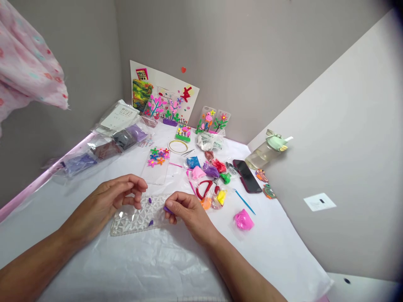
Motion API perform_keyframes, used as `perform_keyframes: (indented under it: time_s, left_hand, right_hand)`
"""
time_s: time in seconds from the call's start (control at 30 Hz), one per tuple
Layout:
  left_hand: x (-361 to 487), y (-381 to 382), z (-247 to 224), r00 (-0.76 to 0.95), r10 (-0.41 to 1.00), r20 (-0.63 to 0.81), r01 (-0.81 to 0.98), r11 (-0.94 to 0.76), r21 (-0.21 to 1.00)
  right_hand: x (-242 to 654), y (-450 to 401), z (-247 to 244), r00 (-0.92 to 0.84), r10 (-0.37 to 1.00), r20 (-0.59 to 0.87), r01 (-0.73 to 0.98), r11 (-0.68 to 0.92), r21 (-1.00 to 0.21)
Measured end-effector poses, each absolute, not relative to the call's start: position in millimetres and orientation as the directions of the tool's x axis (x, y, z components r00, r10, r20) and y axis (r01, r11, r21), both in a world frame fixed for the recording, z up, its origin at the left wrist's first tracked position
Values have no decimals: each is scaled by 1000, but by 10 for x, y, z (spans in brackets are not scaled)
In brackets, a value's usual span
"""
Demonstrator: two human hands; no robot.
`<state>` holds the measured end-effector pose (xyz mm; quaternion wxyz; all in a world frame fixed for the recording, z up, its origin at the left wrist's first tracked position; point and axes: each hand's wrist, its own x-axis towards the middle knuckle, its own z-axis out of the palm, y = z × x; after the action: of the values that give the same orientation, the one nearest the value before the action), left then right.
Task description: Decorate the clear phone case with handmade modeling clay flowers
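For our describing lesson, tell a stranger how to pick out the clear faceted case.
On the white-covered table, look toward the near side. Between the left hand and the right hand lies a flat, clear faceted case. Its all-over pattern and two small purple pieces set it apart from the plainer clear case just beyond, which bears multicoloured flowers.
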<state>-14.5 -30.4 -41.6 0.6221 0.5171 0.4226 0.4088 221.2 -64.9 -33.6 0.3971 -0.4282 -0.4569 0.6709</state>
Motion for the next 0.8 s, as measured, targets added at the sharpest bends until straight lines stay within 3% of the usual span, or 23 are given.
perform_keyframes:
  time_s: [0.1, 0.2, 0.33, 0.5, 0.63, 0.8]
  left_hand:
    - [-212, -263, -386, 329, 940, -84, 143, 39, 989]
    - [-233, -271, -345, 536, 841, -67, 330, -136, 934]
    - [-145, -358, -404, 780, 625, -36, 358, -397, 845]
    - [-34, -441, -592, 818, 570, 77, 380, -635, 672]
    - [-23, -435, -538, 794, 602, 85, 340, -556, 759]
    - [-108, -410, -311, 654, 756, -45, 299, -203, 932]
  right_hand:
    - [2220, -641, -352, -306, 930, -204, -140, -256, -957]
    - [2232, -634, -360, -288, 938, -193, -139, -240, -961]
    - [2241, -628, -350, -266, 947, -180, -140, -223, -965]
    - [2238, -620, -354, -264, 948, -178, -141, -221, -965]
    - [2236, -618, -364, -259, 949, -181, -138, -222, -965]
    - [2238, -623, -361, -248, 952, -181, -137, -219, -966]
